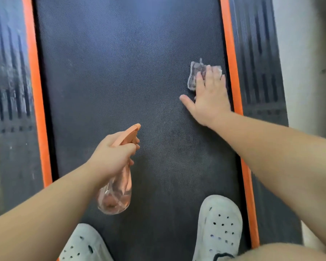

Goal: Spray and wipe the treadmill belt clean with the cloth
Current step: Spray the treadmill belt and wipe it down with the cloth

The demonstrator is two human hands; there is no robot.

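We are pressing our right hand (209,98) flat on the cloth (193,78). The fingers are lying straight and a little apart, and the thumb is sticking out sideways onto the belt (120,72). We think the flat hand is there so the whole cloth is rubbing the belt and not bunching up. The cloth is lying on the belt near its right edge, just beside the orange strip (231,68). It is looking blurry, so we guess it is sliding as we wipe.

Our left hand (112,154) is gripping the bottle (117,194) round its neck, with the fingers curled tight. We cannot tell if a finger is pulling the trigger. The orange nozzle (134,129) is pointing forward and down at the middle of the belt. We are holding the bottle up in the air, well apart from the cloth. We think this is so it is ready to wet the next patch and is not getting in the way of the wiping. The clear body is hanging under the hand, with a little liquid sitting at the bottom.

Our white shoes (219,227) are standing on the near end of the belt, so we are reaching forward over it. We think the patch under them is going to have to wait.
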